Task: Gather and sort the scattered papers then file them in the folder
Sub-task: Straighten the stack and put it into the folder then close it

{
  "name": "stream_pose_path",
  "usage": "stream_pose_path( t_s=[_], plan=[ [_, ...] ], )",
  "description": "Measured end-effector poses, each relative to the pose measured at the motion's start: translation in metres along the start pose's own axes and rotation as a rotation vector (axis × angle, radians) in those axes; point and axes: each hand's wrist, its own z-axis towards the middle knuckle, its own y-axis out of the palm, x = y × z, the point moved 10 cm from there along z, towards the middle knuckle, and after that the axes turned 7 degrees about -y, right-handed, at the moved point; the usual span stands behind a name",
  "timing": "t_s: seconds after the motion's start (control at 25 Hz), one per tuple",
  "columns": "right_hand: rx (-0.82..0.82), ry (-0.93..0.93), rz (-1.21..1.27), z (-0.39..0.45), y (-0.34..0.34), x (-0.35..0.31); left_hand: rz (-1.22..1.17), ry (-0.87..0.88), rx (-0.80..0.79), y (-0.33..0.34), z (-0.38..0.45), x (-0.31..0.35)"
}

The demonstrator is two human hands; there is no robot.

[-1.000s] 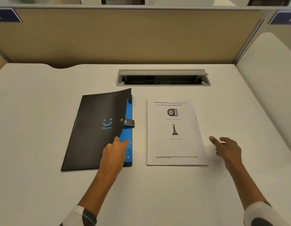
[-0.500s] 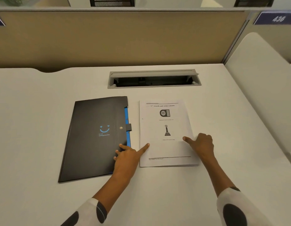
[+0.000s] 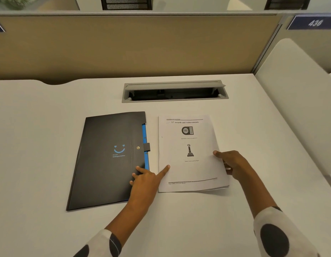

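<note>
On the white counter (image 3: 40, 145), a black folder (image 3: 105, 160) lies closed at the left, a blue smiley printed on its cover, a blue inner edge showing along its right side and a snap tab fastened there. The left hand (image 3: 144, 182) rests over the folder's lower right corner, fingers spread apart: the shorter fingers touch the cover while the index finger stretches right across the gap and presses the left margin of the stack of papers (image 3: 190, 154). That stack lies just beside the folder, squared up, its top sheet headed "2.7 Awards and Achievements". The right hand (image 3: 233, 164) grips the stack's right edge, thumb flat on the top sheet and the other fingers curled at the edge, the sheets there lifted slightly off the counter.
</note>
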Motion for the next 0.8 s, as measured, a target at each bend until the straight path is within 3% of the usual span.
stream_pose_path(
  t_s=[0.2,0.4,0.6,0.8],
  plan=[
    [-0.078,-0.073,-0.006,-0.001,0.002,-0.002,-0.033,-0.012,-0.010,-0.009,-0.003,-0.010],
    [-0.010,-0.241,0.120,-0.009,-0.021,-0.012,-0.239,-0.212,0.079,-0.054,-0.024,-0.074],
    [0.147,-0.409,0.362,-0.012,-0.036,-0.048,-0.699,-0.376,0.342,-0.102,-0.067,-0.126],
    [0.300,-0.510,0.276,-0.003,-0.019,-0.083,-0.868,-0.351,0.446,-0.121,-0.092,-0.135]
  ],
)
